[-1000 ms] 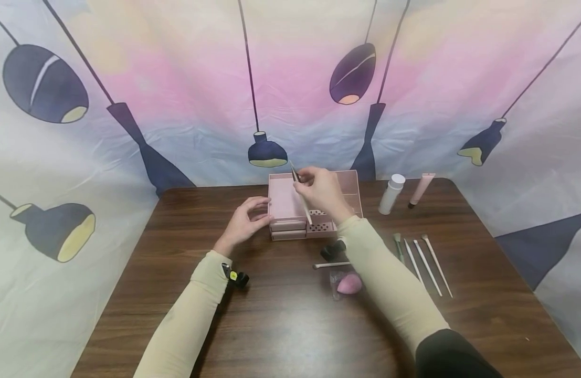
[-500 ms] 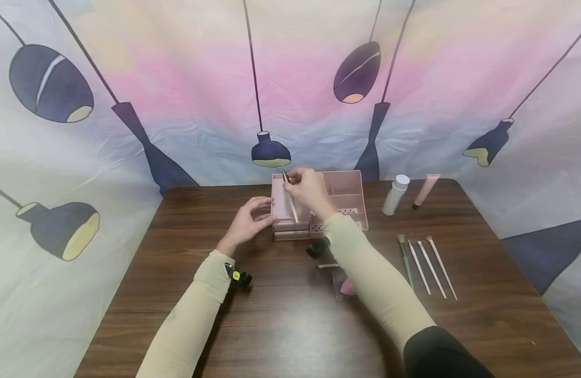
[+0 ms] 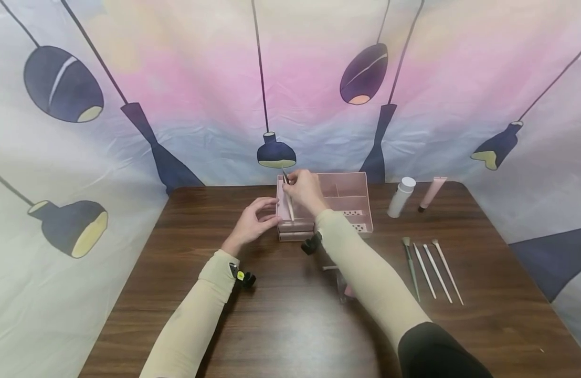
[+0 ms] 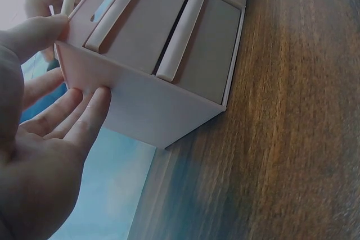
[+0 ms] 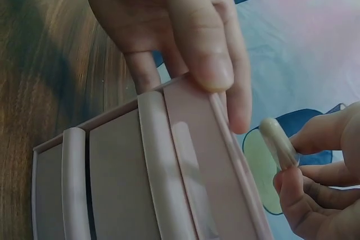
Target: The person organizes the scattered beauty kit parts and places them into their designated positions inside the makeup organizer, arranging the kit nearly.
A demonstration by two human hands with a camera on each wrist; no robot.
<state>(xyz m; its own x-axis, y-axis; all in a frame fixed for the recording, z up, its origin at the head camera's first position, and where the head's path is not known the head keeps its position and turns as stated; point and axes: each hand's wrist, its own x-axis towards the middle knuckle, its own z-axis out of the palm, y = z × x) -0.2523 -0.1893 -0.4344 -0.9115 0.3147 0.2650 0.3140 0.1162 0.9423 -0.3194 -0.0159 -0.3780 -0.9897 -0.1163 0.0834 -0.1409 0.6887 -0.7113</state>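
My right hand (image 3: 305, 190) pinches a slim makeup brush (image 3: 289, 206) above the left part of a pink desktop organizer (image 3: 351, 188). Its pale handle end (image 5: 277, 139) points toward the camera in the right wrist view. On the organizer's left side rests my left hand (image 3: 252, 222), fingers nearly straight. In the left wrist view its fingertips (image 4: 100, 95) touch the side wall, with the thumb at the top edge. Two drawers (image 4: 143, 23) front the organizer's left part. Open compartments and dotted holder strips (image 3: 354, 213) fill its right part, partly hidden by my right arm.
To the right, a white bottle (image 3: 401, 198) and a pink tube (image 3: 433, 194) stand on the wooden table (image 3: 290, 336). Several brushes (image 3: 429, 273) lie in front of them. A pink sponge (image 3: 349, 291) and another brush (image 3: 329, 268) are mostly hidden under my right forearm. A printed cloth hangs behind.
My right hand has moved left with the brush, from the middle of the organizer to over its left part. My left hand stays at the organizer's side. The view has shifted slightly.
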